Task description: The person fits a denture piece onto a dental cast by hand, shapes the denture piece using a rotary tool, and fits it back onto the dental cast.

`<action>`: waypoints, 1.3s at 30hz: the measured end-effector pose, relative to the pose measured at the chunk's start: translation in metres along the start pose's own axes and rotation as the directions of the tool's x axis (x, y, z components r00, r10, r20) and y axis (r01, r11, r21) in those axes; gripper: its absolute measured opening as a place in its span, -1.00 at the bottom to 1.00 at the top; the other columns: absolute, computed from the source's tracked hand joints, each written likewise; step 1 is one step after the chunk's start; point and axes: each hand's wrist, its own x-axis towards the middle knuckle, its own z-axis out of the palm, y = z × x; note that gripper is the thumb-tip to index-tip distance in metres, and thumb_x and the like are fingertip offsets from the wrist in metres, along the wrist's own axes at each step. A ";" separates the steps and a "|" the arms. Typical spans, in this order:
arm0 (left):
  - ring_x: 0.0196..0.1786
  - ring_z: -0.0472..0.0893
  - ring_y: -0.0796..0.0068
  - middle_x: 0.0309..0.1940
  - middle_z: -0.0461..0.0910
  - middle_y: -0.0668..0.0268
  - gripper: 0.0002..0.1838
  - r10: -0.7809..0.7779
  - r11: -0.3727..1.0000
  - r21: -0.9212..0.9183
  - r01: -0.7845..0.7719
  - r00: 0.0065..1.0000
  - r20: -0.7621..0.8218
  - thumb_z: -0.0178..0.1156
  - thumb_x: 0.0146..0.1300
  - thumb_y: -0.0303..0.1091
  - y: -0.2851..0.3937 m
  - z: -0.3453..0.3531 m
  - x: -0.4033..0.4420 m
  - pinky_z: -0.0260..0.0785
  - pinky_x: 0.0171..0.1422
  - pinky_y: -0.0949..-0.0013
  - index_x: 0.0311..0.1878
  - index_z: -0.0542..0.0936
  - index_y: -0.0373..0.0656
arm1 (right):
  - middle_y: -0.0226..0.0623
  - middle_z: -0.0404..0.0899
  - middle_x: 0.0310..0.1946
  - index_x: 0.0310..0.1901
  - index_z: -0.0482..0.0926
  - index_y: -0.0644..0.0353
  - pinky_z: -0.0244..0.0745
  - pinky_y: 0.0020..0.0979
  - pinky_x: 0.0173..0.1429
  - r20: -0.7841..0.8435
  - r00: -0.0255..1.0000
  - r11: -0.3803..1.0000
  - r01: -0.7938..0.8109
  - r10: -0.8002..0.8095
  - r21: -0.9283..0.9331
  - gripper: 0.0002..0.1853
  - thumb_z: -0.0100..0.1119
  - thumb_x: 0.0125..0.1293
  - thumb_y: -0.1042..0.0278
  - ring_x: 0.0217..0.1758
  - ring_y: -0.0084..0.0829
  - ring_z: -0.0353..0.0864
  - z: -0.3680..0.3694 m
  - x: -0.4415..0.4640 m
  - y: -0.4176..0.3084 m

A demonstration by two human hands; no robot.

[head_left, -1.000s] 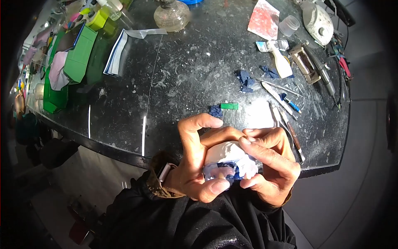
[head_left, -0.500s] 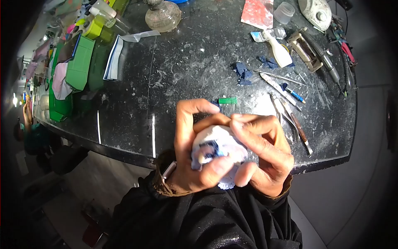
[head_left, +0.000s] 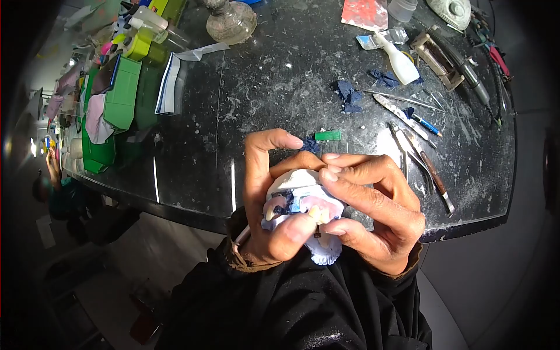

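Grip: left hand and right hand closed round dental model, fingers behind, left thumb across front.
Model: held at near edge of bench.
Surface: dark, white-flecked; brown-handled tool toward right edge, green bin left.
Room: grey floor; another person far left.

Folded paper lies near a green bin (a glass vessel stands apart).
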 end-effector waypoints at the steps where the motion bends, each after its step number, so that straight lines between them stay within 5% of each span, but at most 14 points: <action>1: -0.34 0.51 0.54 -0.35 0.48 0.12 -0.30 0.014 0.999 0.041 -0.014 1.000 0.010 0.11 -0.06 -0.37 -0.001 0.000 0.000 0.39 -0.21 0.47 0.14 0.02 -0.35 | -0.08 0.50 -0.25 -0.08 0.59 0.44 0.52 -0.24 0.05 0.002 1.000 1.000 0.006 -0.006 0.003 -0.52 0.41 -0.08 0.40 -0.06 -0.15 0.58 0.000 0.000 0.000; 9: -0.37 0.49 0.56 -0.38 0.47 0.14 -0.32 -0.019 0.970 0.241 0.021 1.000 -0.010 0.14 -0.02 -0.35 0.006 0.005 0.000 0.35 -0.27 0.51 0.11 0.04 -0.39 | -0.08 0.48 -0.27 -0.09 0.59 0.47 0.53 -0.24 0.07 0.009 1.000 0.999 0.021 -0.021 -0.025 -0.52 0.41 -0.10 0.43 -0.07 -0.16 0.58 -0.002 0.000 -0.002; 18: -0.37 0.50 0.57 -0.36 0.49 0.12 -0.29 -0.004 0.975 0.223 0.002 1.000 0.009 0.18 0.00 -0.39 0.005 0.008 -0.002 0.34 -0.26 0.52 0.13 -0.01 -0.40 | -0.06 0.49 -0.21 -0.11 0.59 0.49 0.52 -0.21 0.09 0.008 0.998 0.996 0.066 -0.066 -0.067 -0.54 0.39 -0.08 0.39 -0.05 -0.12 0.57 -0.002 -0.006 0.001; 26: -0.38 0.47 0.56 -0.43 0.44 0.16 -0.15 0.018 0.986 0.156 -0.053 0.976 0.215 0.29 -0.02 -0.48 0.002 0.006 -0.002 0.29 -0.27 0.52 0.22 -0.07 -0.36 | -0.15 0.47 -0.20 -0.05 0.61 0.36 0.53 -0.27 0.03 0.065 0.998 0.999 -0.015 0.017 -0.041 -0.41 0.40 -0.15 0.16 -0.05 -0.20 0.53 -0.010 -0.009 -0.008; 27: -0.40 0.45 0.54 -0.41 0.45 0.14 -0.12 0.047 0.978 0.184 -0.099 0.962 0.268 0.26 -0.08 -0.48 0.000 0.000 -0.002 0.25 -0.29 0.55 0.23 -0.09 -0.38 | -0.16 0.47 -0.20 -0.06 0.61 0.35 0.51 -0.25 0.05 0.061 0.997 0.998 -0.050 0.052 -0.026 -0.40 0.44 -0.19 0.18 -0.03 -0.20 0.52 -0.010 -0.011 -0.010; 28: -0.39 0.44 0.53 -0.36 0.45 0.10 -0.11 0.109 0.994 0.001 -0.114 0.955 0.277 0.21 -0.09 -0.40 -0.006 -0.001 -0.001 0.26 -0.28 0.54 0.24 -0.11 -0.41 | -0.16 0.46 -0.19 -0.06 0.62 0.35 0.50 -0.24 0.06 0.069 0.995 0.998 -0.066 0.068 -0.021 -0.40 0.45 -0.19 0.19 -0.03 -0.20 0.52 -0.011 -0.010 -0.012; 30: -0.34 0.45 0.49 -0.31 0.45 0.08 -0.12 -0.030 0.999 -0.036 0.041 0.962 0.271 0.14 -0.06 -0.32 0.003 -0.004 -0.006 0.29 -0.21 0.48 0.24 -0.14 -0.43 | -0.16 0.46 -0.18 -0.07 0.62 0.35 0.49 -0.22 0.07 0.079 0.991 0.994 -0.104 0.105 -0.012 -0.40 0.47 -0.21 0.20 -0.03 -0.19 0.52 -0.012 -0.011 -0.015; 33: -0.29 0.46 0.46 -0.29 0.46 0.05 -0.15 0.095 0.978 0.143 -0.155 0.928 0.360 0.07 -0.06 -0.31 -0.002 -0.010 0.000 0.30 -0.13 0.43 0.24 -0.13 -0.45 | -0.16 0.46 -0.17 -0.05 0.61 0.34 0.48 -0.21 0.08 0.085 0.990 0.994 -0.110 0.110 -0.002 -0.38 0.50 -0.22 0.20 -0.01 -0.18 0.51 -0.012 -0.012 -0.015; 39: -0.28 0.48 0.40 -0.30 0.46 0.04 -0.17 0.059 0.983 0.149 -0.105 0.956 0.288 0.05 -0.08 -0.37 0.000 -0.006 -0.008 0.30 -0.10 0.42 0.23 -0.11 -0.45 | -0.16 0.44 -0.16 -0.04 0.60 0.36 0.47 -0.19 0.09 0.109 0.986 0.991 -0.124 0.129 -0.048 -0.35 0.50 -0.19 0.13 -0.01 -0.17 0.50 -0.014 -0.013 -0.022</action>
